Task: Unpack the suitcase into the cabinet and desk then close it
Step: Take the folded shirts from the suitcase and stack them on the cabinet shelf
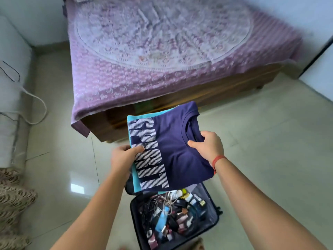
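I hold a folded navy T-shirt (173, 147) with white "SPIRIT" lettering in the air above the open suitcase (211, 213). A teal garment (136, 177) lies folded underneath it in the same stack. My left hand (124, 156) grips the stack's left edge, thumb on top. My right hand (207, 147) pinches it near the collar. The dark suitcase lies open on the floor below, its visible half full of cables, small bottles and toiletries (173, 215). The other half is hidden behind the clothes.
A wooden bed with a purple patterned sheet (162, 51) stands just beyond the suitcase. White furniture with a hanging cord (12, 98) lines the left wall. A patterned rug (12, 204) lies at the lower left. Pale floor tiles (270, 141) spread to the right.
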